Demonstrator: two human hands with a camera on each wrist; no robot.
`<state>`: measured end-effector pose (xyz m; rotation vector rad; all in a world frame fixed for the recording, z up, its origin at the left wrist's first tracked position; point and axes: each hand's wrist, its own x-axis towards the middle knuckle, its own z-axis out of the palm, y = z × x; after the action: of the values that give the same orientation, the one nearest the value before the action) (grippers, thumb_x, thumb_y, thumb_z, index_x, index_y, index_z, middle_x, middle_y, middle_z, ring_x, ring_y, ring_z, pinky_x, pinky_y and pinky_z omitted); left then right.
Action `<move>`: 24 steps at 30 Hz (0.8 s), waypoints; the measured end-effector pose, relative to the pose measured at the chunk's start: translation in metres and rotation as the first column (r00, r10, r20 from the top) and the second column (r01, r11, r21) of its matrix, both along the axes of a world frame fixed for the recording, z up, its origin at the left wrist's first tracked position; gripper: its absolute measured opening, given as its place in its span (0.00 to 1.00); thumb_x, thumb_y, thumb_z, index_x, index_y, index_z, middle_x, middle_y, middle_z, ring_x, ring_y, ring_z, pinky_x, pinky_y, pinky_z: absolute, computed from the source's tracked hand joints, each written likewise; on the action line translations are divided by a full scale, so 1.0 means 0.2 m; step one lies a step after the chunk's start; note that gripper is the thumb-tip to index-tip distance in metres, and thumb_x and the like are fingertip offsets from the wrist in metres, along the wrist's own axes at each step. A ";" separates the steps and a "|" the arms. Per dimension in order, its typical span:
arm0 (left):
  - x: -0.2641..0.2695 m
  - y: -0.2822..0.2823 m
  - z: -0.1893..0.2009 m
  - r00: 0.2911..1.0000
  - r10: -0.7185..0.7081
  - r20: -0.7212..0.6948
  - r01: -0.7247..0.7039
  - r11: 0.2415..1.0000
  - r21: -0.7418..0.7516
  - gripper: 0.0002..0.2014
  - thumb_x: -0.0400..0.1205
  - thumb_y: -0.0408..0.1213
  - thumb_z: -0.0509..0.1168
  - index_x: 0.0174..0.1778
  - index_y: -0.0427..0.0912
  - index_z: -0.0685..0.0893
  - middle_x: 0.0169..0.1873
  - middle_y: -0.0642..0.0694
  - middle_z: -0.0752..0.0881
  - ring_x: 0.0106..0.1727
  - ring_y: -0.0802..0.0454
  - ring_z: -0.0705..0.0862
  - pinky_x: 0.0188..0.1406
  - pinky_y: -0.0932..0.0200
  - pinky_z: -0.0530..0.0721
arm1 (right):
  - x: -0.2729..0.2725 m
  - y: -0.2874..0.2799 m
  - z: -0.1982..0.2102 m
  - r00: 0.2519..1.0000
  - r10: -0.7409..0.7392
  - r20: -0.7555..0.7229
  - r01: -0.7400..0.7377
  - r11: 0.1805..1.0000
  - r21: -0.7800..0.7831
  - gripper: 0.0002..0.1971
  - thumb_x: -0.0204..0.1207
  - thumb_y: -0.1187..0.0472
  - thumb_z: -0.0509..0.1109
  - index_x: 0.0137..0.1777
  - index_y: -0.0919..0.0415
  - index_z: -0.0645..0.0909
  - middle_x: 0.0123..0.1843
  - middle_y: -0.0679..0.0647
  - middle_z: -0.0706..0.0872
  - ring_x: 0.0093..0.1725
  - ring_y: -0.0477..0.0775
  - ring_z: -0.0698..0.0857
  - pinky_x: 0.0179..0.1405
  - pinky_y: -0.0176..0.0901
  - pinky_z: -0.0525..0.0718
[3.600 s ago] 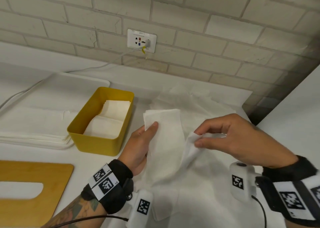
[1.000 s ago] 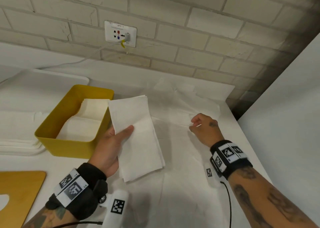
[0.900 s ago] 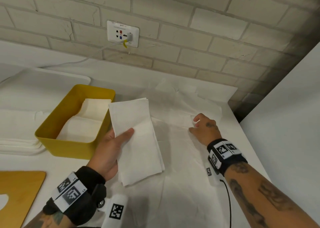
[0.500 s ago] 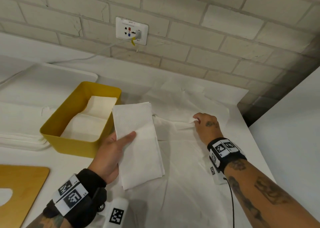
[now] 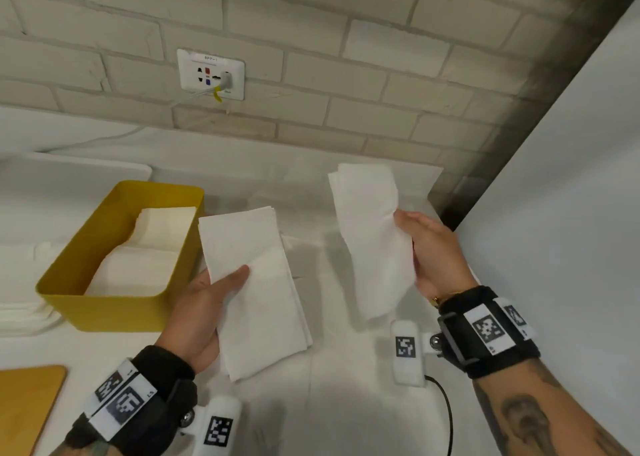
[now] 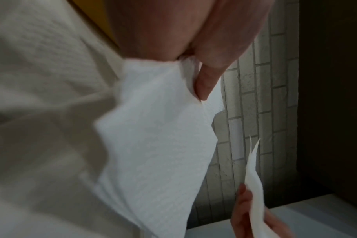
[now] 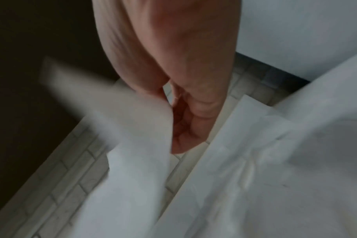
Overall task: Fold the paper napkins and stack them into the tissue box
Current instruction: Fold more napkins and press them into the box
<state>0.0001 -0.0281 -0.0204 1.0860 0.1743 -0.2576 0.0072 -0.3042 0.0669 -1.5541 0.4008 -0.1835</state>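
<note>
Head view: one napkin in each hand

Head view: left hand (image 5: 199, 311) grips a folded, embossed napkin stack (image 5: 256, 292), thumb on top, at 6 o'clock of centre. Right hand (image 5: 433, 251) pinches a single limp napkin (image 5: 372, 240) at 3 o'clock, lifted off the white tabletop (image 5: 346, 403). Yellow, round-cornered tissue box (image 5: 114, 308) sits at 9 o'clock, just beside the stack, folded napkins (image 5: 145, 261) inside. Right wrist view is blurred; the fingers (image 7: 185, 128) curl on paper.
</note>
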 end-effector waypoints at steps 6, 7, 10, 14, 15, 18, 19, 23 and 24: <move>-0.03 -0.05 -0.02 0.996 -0.083 -0.036 0.083 0.997 0.005 0.10 0.87 0.32 0.65 0.62 0.47 0.86 0.55 0.43 0.94 0.51 0.45 0.94 0.57 0.43 0.87 | -0.26 0.00 -0.31 0.977 -0.058 -0.206 0.056 0.998 -0.019 0.09 0.83 0.53 0.73 0.58 0.55 0.89 0.55 0.52 0.93 0.54 0.52 0.91 0.53 0.46 0.88; -0.03 -0.06 -0.02 0.994 -0.096 -0.044 0.096 0.995 0.001 0.11 0.87 0.32 0.65 0.63 0.45 0.86 0.56 0.42 0.93 0.51 0.45 0.94 0.56 0.43 0.87 | -0.28 0.00 -0.35 0.969 -0.040 -0.243 0.038 0.999 -0.012 0.11 0.80 0.52 0.76 0.59 0.56 0.89 0.56 0.53 0.93 0.56 0.54 0.91 0.60 0.51 0.88; -0.04 -0.07 -0.02 0.991 -0.119 -0.053 0.119 0.993 0.001 0.12 0.87 0.31 0.65 0.66 0.43 0.85 0.58 0.40 0.93 0.51 0.44 0.94 0.49 0.47 0.91 | -0.30 0.03 -0.39 0.961 -0.019 -0.275 0.019 1.000 -0.002 0.06 0.77 0.59 0.80 0.52 0.54 0.89 0.57 0.57 0.93 0.58 0.59 0.91 0.68 0.59 0.85; -0.04 -0.08 0.00 0.989 -0.138 -0.045 0.138 0.990 -0.019 0.14 0.89 0.30 0.62 0.68 0.45 0.84 0.58 0.42 0.93 0.52 0.45 0.94 0.47 0.51 0.93 | -0.26 0.04 -0.25 0.990 0.002 -0.141 -0.007 0.999 -0.038 0.19 0.71 0.50 0.82 0.60 0.55 0.87 0.61 0.55 0.91 0.64 0.58 0.88 0.74 0.63 0.80; -0.04 -0.09 0.01 0.990 -0.134 -0.051 0.133 0.990 -0.039 0.13 0.89 0.32 0.62 0.69 0.46 0.84 0.58 0.42 0.93 0.53 0.45 0.93 0.49 0.49 0.93 | -0.25 0.06 -0.18 0.998 0.021 -0.066 -0.019 0.999 0.037 0.16 0.75 0.54 0.80 0.60 0.57 0.86 0.61 0.57 0.92 0.62 0.58 0.89 0.71 0.60 0.83; -0.04 -0.09 0.02 0.986 -0.120 -0.119 0.107 0.988 -0.110 0.18 0.90 0.47 0.61 0.73 0.46 0.82 0.63 0.42 0.91 0.63 0.41 0.90 0.66 0.41 0.86 | -0.25 0.14 0.04 0.979 0.102 0.175 -0.143 0.960 0.239 0.11 0.76 0.60 0.72 0.56 0.60 0.88 0.57 0.58 0.93 0.53 0.52 0.92 0.55 0.44 0.91; -0.04 -0.09 0.02 0.984 -0.118 -0.136 0.101 0.987 -0.122 0.21 0.89 0.50 0.60 0.75 0.45 0.82 0.64 0.42 0.91 0.66 0.41 0.89 0.70 0.40 0.83 | -0.25 0.17 0.08 0.963 0.143 0.230 -0.201 0.947 0.252 0.11 0.76 0.59 0.71 0.56 0.60 0.88 0.58 0.56 0.93 0.54 0.51 0.93 0.55 0.43 0.91; -0.04 -0.11 0.03 0.979 -0.151 -0.140 0.128 0.979 -0.161 0.22 0.90 0.51 0.57 0.72 0.41 0.84 0.63 0.39 0.91 0.63 0.41 0.91 0.63 0.44 0.85 | -0.20 0.32 -0.01 0.968 0.224 0.111 -0.233 0.969 0.076 0.09 0.82 0.59 0.70 0.57 0.57 0.89 0.55 0.56 0.94 0.54 0.56 0.92 0.55 0.48 0.90; -0.04 -0.11 0.04 0.978 -0.160 -0.136 0.135 0.975 -0.175 0.23 0.91 0.51 0.56 0.71 0.40 0.84 0.62 0.38 0.91 0.62 0.41 0.91 0.62 0.44 0.85 | -0.19 0.35 -0.07 0.975 0.213 0.062 -0.214 0.977 0.021 0.08 0.83 0.58 0.71 0.57 0.57 0.89 0.52 0.56 0.94 0.52 0.57 0.93 0.51 0.47 0.89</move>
<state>-0.0082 -0.0502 -0.0129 0.9163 0.2023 -0.4800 -0.0310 -0.2337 0.0523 -1.5494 0.1868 -0.0567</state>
